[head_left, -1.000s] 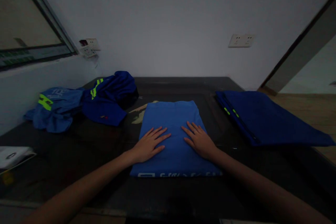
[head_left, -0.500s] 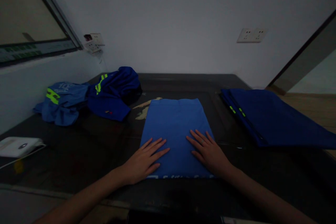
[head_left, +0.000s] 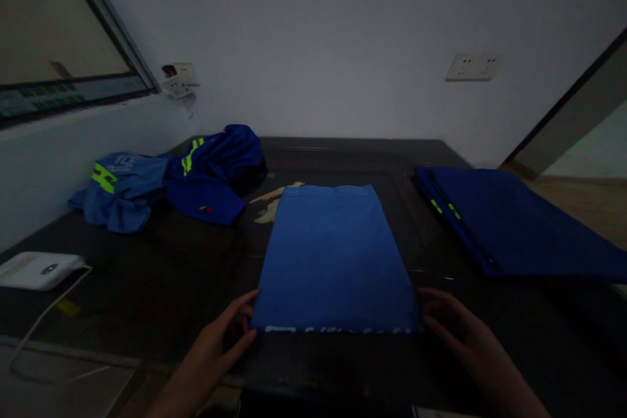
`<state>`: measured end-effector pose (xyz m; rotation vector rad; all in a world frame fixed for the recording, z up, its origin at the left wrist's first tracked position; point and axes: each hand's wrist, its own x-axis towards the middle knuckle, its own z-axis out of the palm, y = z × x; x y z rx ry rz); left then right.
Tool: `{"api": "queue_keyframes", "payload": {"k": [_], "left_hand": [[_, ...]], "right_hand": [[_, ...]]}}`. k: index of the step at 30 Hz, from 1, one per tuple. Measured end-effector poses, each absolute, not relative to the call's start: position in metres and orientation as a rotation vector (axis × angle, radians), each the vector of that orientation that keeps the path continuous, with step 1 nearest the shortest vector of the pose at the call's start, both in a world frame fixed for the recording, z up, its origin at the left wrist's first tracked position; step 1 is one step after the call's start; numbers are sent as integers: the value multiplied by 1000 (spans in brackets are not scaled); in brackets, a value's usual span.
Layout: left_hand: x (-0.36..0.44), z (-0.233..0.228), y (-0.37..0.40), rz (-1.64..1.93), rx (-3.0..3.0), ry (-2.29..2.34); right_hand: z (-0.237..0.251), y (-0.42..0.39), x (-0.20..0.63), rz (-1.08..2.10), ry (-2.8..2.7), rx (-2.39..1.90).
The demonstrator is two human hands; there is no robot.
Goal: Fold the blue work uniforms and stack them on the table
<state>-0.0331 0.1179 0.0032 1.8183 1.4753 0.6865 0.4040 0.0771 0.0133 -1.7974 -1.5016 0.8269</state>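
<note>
Between both hands (head_left: 337,339), folded blue shirt (head_left: 333,255)

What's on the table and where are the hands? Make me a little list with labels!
Table: dark table by a pale wall
Middle: folded blue garment, lying flat, white print along its near edge
Left hand: left hand at the garment's near left corner, fingers curled at the edge
Right hand: right hand at the near right corner
Far left: crumpled blue clothes with neon yellow stripes
Right: folded dark blue garment
Left edge: white device with a cable
Wall: socket plate
</note>
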Motion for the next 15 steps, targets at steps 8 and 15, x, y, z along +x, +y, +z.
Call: {"api": "queue_keyframes", "payload": {"k": [8,15], "left_hand": [[-18,4,119,664,1395,1352],[-12,6,111,633,1432,1455]], "right_hand": [[11,73,372,731,-1335,-1871],[5,76,370,683,-1339,-1837]]}}
